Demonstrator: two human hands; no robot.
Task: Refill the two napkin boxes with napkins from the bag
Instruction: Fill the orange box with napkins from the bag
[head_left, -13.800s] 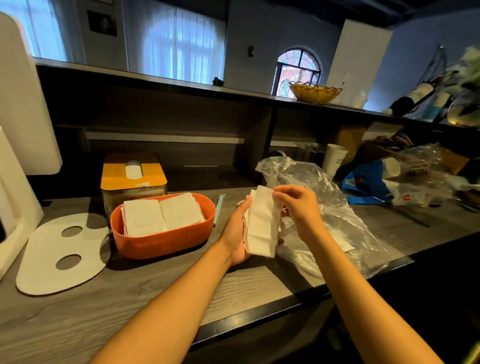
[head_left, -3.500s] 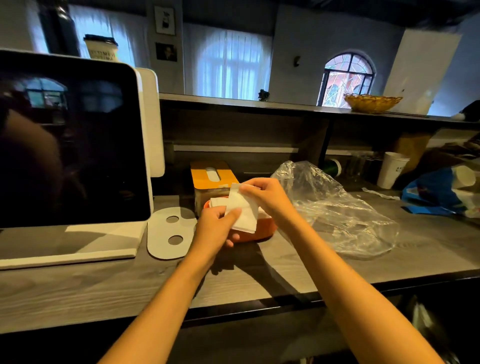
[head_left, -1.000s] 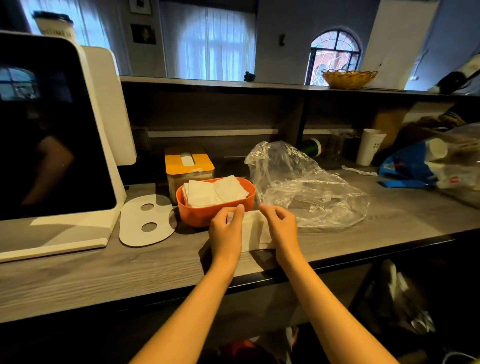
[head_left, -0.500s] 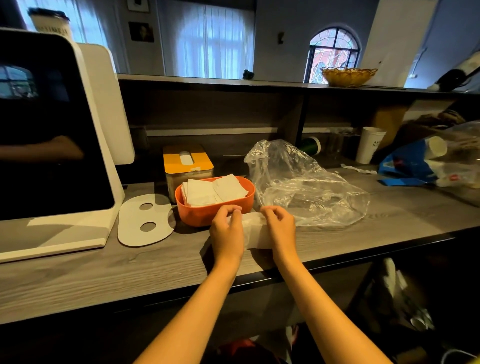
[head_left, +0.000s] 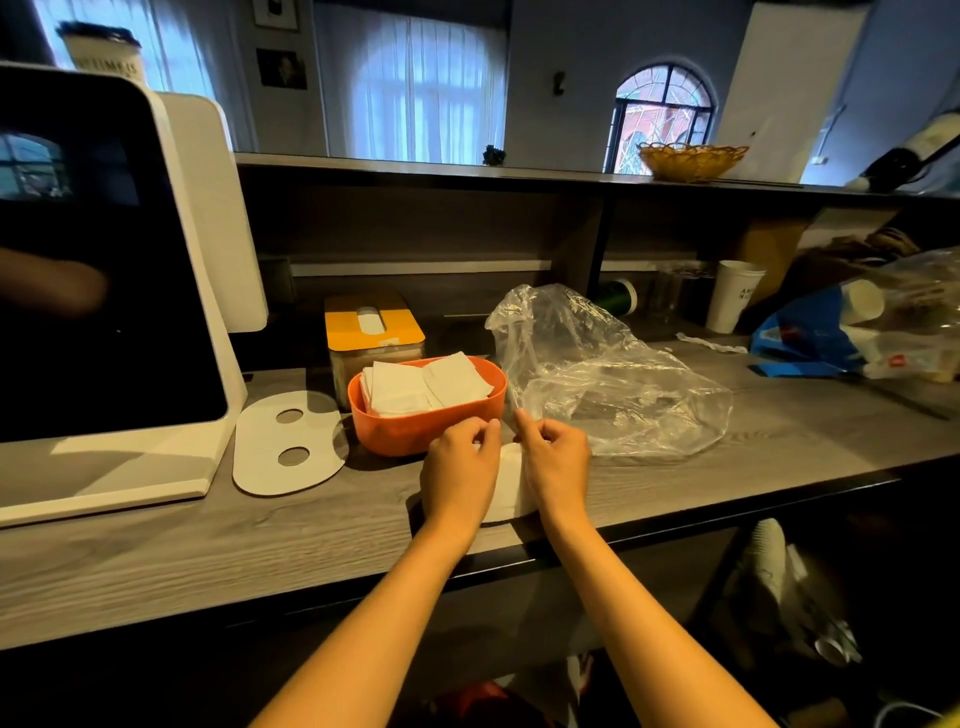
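A stack of white napkins (head_left: 509, 486) lies on the counter in front of the orange napkin box (head_left: 410, 431). My left hand (head_left: 460, 467) and my right hand (head_left: 556, 462) sit on either side of the stack, fingers curled at its far edge. The orange box holds two piles of white napkins (head_left: 423, 387). Behind it stands a yellow-lidded napkin box (head_left: 371, 327) with a napkin showing in its slot. A clear plastic bag (head_left: 613, 374) lies crumpled to the right of the orange box.
A large white-framed screen (head_left: 104, 270) stands at the left. A flat white lid with two holes (head_left: 285, 441) lies beside the orange box. A paper cup (head_left: 735, 293) and a blue bag (head_left: 821, 338) sit at the right. The counter's front edge is close below my hands.
Both hands have stayed on the napkin stack on the counter; their fingers have curled tighter at its far edge. Earlier I held napkins in the air above the orange box.
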